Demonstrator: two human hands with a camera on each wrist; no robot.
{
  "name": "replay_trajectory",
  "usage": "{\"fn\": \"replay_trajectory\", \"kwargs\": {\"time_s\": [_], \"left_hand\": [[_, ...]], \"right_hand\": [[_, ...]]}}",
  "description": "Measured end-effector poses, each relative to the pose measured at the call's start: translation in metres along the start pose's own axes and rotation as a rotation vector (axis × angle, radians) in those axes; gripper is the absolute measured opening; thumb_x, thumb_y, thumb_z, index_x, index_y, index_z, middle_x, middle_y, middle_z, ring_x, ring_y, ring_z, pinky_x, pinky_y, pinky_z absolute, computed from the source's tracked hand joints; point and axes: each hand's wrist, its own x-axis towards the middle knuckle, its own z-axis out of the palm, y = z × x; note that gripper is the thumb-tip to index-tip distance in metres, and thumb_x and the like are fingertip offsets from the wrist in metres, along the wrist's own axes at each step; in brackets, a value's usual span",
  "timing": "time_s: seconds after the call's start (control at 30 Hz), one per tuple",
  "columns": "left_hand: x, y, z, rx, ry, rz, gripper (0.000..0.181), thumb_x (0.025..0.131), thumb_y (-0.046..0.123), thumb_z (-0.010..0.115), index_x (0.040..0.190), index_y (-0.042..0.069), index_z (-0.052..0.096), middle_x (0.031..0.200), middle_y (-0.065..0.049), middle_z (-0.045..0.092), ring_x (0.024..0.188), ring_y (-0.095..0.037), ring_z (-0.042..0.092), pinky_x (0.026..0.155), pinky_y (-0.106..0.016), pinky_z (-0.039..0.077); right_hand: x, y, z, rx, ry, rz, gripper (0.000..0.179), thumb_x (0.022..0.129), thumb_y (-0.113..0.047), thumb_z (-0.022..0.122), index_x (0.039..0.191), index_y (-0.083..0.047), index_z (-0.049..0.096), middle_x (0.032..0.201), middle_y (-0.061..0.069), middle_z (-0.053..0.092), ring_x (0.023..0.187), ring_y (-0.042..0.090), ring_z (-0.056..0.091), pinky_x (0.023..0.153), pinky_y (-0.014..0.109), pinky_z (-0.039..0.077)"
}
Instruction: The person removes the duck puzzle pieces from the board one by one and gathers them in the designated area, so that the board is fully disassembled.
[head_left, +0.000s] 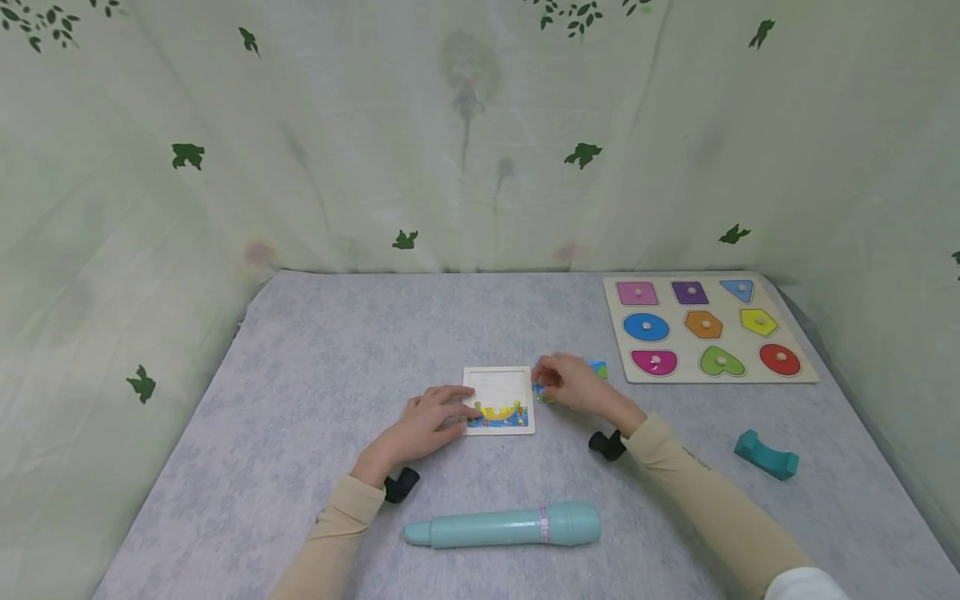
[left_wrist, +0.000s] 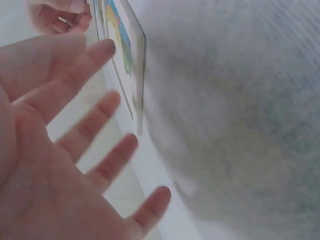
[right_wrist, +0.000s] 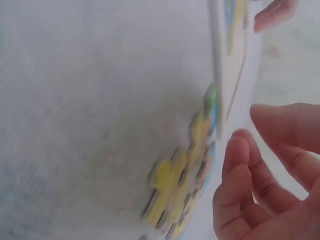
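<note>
A small white-framed jigsaw tray (head_left: 501,381) lies flat in the middle of the table, its near part filled with blue and yellow pieces (head_left: 498,416). My left hand (head_left: 429,422) is at the tray's left edge with fingers spread; the left wrist view shows the fingertips (left_wrist: 111,47) close to the frame. Just right of the tray, my right hand (head_left: 573,385) hovers over loose jigsaw pieces (right_wrist: 182,185), partly covering them in the head view. Its thumb and fingers are bent, with a gap between them and no piece visible there.
A wooden shape board (head_left: 621,343) with knobbed coloured shapes lies at the back right. A teal curved block (head_left: 767,455) sits at the right. Near the front is a large pale-teal pen-shaped object (head_left: 487,528). A leaf-patterned curtain (head_left: 337,167) hangs behind the table.
</note>
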Motion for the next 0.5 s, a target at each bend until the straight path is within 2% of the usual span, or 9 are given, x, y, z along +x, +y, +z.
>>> {"fn": "replay_trajectory", "kwargs": {"time_s": [0.2,0.5], "left_hand": [[0.008,0.007,-0.001,0.018,-0.077,0.089,0.031,0.098,0.016,0.055,0.127,0.013,0.064,0.14,-0.003,0.049,0.128,-0.028,0.036,0.092,-0.055,0.029],[0.015,0.012,0.002,0.032,-0.167,0.115,0.035,0.097,0.016,0.055,0.132,0.014,0.061,0.142,0.004,0.049,0.121,-0.023,0.04,0.087,-0.045,0.031]], "right_hand": [[0.0,-0.006,-0.001,0.144,-0.071,-0.062,0.017,0.084,0.006,0.062,0.098,-0.004,0.065,0.09,0.003,0.062,0.08,0.016,0.054,0.073,0.029,0.047],[0.003,-0.016,0.007,0.132,-0.176,-0.091,0.023,0.08,0.006,0.065,0.102,-0.002,0.064,0.097,0.004,0.063,0.079,0.015,0.054,0.076,0.03,0.047]]}}
